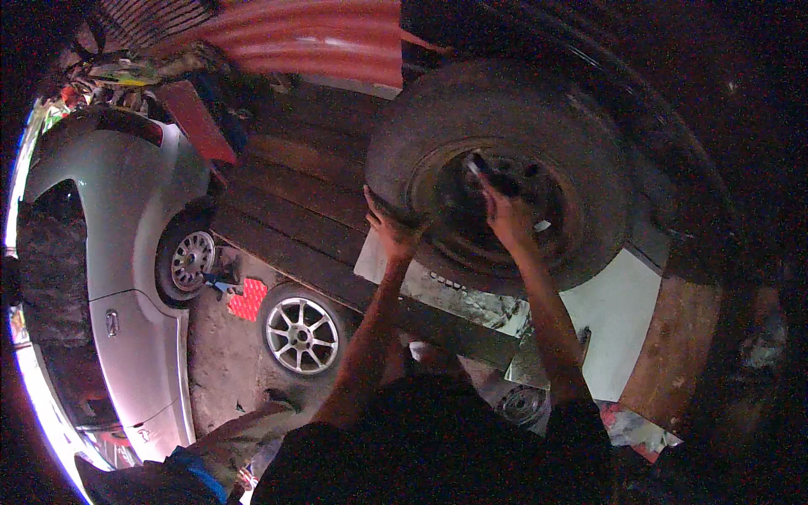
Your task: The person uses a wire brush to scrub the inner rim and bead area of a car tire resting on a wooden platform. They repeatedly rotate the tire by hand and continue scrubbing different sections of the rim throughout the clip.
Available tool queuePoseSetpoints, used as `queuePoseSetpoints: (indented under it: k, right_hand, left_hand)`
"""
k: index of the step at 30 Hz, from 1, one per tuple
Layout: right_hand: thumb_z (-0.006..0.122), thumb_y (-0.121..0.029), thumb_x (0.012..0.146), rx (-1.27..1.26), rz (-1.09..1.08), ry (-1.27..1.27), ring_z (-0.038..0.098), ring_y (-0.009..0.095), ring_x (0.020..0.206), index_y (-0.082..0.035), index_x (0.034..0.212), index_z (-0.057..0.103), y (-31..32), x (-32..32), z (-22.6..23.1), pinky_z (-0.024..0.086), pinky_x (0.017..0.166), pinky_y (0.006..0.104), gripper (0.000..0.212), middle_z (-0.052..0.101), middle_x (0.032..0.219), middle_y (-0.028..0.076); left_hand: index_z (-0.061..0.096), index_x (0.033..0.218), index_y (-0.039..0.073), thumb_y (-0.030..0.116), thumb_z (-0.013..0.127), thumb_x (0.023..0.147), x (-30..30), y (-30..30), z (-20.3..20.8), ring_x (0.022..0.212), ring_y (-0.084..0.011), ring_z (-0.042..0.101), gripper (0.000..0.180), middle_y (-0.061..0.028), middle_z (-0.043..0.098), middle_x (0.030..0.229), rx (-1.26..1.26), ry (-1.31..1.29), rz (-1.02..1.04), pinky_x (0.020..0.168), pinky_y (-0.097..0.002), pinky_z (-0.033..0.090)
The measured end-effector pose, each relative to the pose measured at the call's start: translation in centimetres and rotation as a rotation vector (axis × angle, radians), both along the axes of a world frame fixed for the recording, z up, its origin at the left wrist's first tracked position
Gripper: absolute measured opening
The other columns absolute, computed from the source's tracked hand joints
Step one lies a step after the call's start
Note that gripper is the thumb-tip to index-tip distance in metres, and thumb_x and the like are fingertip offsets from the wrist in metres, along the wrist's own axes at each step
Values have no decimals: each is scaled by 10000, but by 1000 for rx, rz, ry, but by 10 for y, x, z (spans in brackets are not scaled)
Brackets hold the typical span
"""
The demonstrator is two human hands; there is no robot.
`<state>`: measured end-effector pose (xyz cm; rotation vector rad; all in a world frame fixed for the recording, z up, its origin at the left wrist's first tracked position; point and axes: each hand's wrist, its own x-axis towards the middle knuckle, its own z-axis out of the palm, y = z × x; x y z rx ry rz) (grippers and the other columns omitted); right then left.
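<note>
A large dark tyre (497, 101) on a wheel rim (438, 181) takes up the upper middle, above dark planks and a pale board. My left hand (394, 231) lies against the left side of the tyre, its fingers apart and gripping nothing. Over the rim's hollow centre, my right hand (511, 220) is closed around a dark tool (498, 178) with a pale, shiny tip. The tool points up and left toward the middle of the wheel. Shadow hides its exact kind. A small white patch (542, 225) shows beside my right wrist, too small to name.
A silver car (139, 244) stands at the left. An alloy wheel (300, 335) lies on the ground near a red patterned piece (247, 300). Wooden planks (295, 210) and a white board (619, 320) lie around the tyre. Another person's leg (248, 438) shows at lower left.
</note>
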<state>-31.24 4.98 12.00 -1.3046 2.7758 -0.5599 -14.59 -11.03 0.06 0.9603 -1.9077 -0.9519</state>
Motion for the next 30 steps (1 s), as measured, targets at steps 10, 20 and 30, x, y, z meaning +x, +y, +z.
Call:
queuePoseSetpoints:
  k: [10,20,30]
  right_hand:
    - [602,-197,1009,-86,11,6,689,404,674,-311,1456,587,12,-7,-4,549,635,534,461,696,779,215]
    - [632,-182,977,87,-99,5,716,427,765,-332,1444,596,2,-10,-35,583,704,540,492,737,896,209]
    - [630,-231,969,48,-171,7,714,428,855,-376,1439,592,5,11,-32,588,743,535,494,736,1038,204]
  left_hand:
    - [-3,1648,136,371,1020,481,-1,-5,11,1386,-566,320,1569,-182,178,1683,28,-27,-15,1170,-642,291]
    - [-36,1635,74,420,970,602,2,-7,8,1503,-484,244,1483,-191,116,1694,-19,-51,-103,1252,-609,134]
    - [-12,1633,67,464,973,581,4,-62,51,1535,-431,221,1495,-203,166,1678,6,-3,-360,1239,-646,114]
